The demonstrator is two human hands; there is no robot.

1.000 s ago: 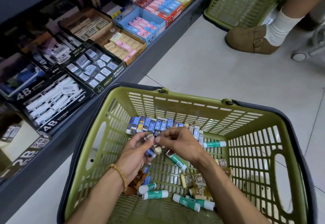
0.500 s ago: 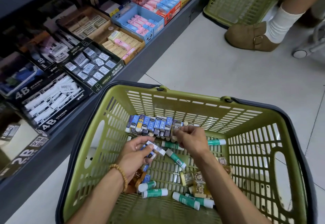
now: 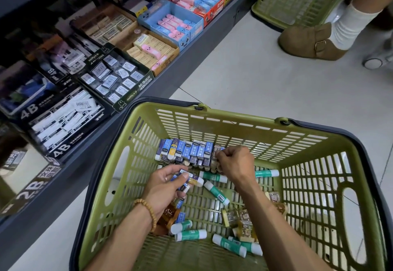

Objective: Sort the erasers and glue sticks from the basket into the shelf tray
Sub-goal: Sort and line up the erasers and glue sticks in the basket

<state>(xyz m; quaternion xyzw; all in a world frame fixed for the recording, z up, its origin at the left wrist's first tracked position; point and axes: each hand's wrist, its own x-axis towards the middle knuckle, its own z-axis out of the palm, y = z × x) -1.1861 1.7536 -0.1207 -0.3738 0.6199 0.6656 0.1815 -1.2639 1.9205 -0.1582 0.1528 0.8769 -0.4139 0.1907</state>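
Now apart after working together a second ago, a person's hands sort stock inside the green basket (image 3: 314,141) on the shop floor. The left hand (image 3: 163,187) grips a small bundle of blue-sleeved erasers (image 3: 187,180); the right hand (image 3: 235,162), fingers curled, has reached to the far row of erasers (image 3: 187,151) and pinches at its right end. Green-and-white glue sticks (image 3: 217,190) lie scattered across the basket bottom. Nothing has yet gone to the shelf trays (image 3: 119,79) at left, so gathering appears under way.
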